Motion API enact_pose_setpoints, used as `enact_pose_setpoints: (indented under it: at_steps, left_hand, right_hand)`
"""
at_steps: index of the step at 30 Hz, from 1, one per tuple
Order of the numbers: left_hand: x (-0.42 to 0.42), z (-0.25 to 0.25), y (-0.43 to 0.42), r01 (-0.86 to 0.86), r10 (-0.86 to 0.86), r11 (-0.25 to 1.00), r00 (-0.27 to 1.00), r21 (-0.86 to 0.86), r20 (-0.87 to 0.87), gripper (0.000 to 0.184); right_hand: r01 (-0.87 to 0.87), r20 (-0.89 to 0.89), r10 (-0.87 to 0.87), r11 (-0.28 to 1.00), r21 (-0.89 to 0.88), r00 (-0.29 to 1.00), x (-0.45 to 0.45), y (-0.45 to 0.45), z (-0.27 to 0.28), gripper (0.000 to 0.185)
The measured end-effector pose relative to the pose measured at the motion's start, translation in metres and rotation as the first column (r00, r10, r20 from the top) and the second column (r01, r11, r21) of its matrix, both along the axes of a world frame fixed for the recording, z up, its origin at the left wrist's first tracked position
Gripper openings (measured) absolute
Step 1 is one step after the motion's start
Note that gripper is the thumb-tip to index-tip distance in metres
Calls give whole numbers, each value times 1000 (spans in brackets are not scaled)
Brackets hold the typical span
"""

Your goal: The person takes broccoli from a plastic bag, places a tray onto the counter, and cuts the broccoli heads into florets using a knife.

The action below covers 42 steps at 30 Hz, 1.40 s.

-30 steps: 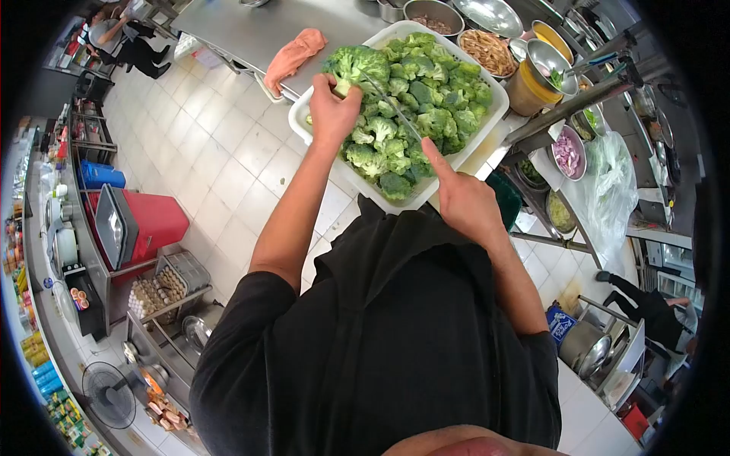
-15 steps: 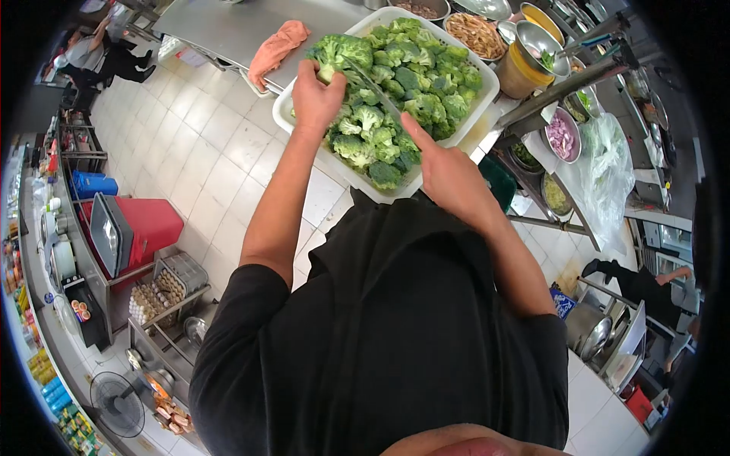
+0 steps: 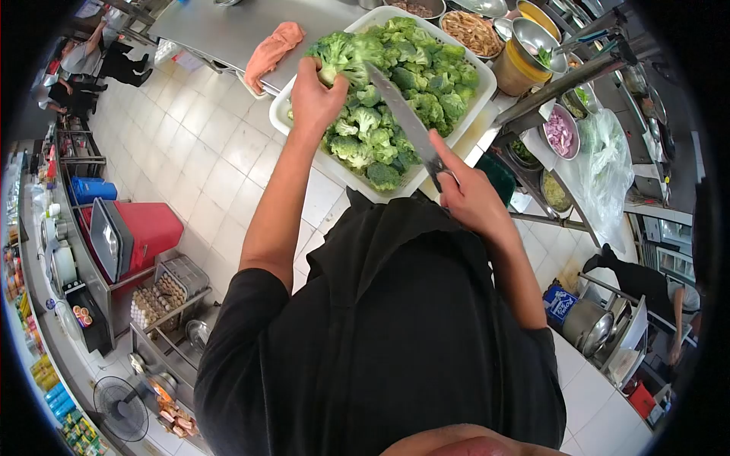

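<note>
My left hand (image 3: 318, 95) is closed around the stem of a large broccoli head (image 3: 338, 55), held over the left part of a white tub (image 3: 283, 114). In my right hand (image 3: 470, 190) is a long knife (image 3: 407, 114), gripped by its dark handle at the tub's near right side. The blade's flat side shows, and its tip points up and left, close to the right side of the broccoli head. Cut broccoli florets (image 3: 430, 72) fill the tub below both hands.
A steel table (image 3: 220, 34) with an orange cloth (image 3: 275, 55) lies beyond the tub. Bowls of chopped red onion (image 3: 561, 133) and sliced food (image 3: 471, 32) stand on the right, near a clear plastic bag (image 3: 604, 167). Other people stand at far left and far right.
My right hand has moved down and to the right, and the knife has turned to show its broad side. The left hand still holds the broccoli head in nearly the same place.
</note>
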<state>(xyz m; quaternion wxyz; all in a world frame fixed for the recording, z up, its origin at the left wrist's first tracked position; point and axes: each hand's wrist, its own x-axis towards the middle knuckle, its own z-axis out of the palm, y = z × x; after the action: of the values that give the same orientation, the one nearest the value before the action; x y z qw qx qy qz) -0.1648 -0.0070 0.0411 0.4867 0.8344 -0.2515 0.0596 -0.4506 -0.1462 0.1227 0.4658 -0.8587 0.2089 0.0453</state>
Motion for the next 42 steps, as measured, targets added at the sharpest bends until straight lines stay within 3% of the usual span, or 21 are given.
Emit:
enact_pose_setpoints:
  at_steps: [1,7,10,13,17,26,29,32,42]
  left_hand:
    - [-1,4,0,8,-8,1000,1000,15,7,42]
    - [0,8,-2,92,-96,995,992,43,88,39]
    - [3,10,-1,154,-165,985,972,74,168,37]
    - [3,12,-4,200,-216,975,954,99,210,36]
    - [5,11,-9,230,-240,971,926,70,291,37]
    - [5,12,-11,218,-232,973,935,79,268,35]
    - [9,9,-12,207,-220,975,945,78,242,35]
    - [16,5,-10,189,-208,977,950,100,233,35]
    - [22,5,-16,196,-227,971,940,139,256,37]
  right_hand:
    - [32,-64,-30,999,25,997,-5,-1,4,67]
    - [155,44,-150,977,-145,988,-30,-10,0,68]
    - [82,63,-66,953,-293,996,-35,-5,2,69]
    - [-45,-53,24,899,-436,998,-24,0,6,71]
    - [-112,-72,87,842,-527,994,-5,0,9,80]
    - [-135,-132,77,842,-523,988,16,0,7,85]
    - [-124,-89,92,868,-482,992,25,0,4,76]
    - [-138,-109,98,874,-466,989,35,1,4,86]
    - [-118,15,136,903,-414,991,46,-5,-8,85]
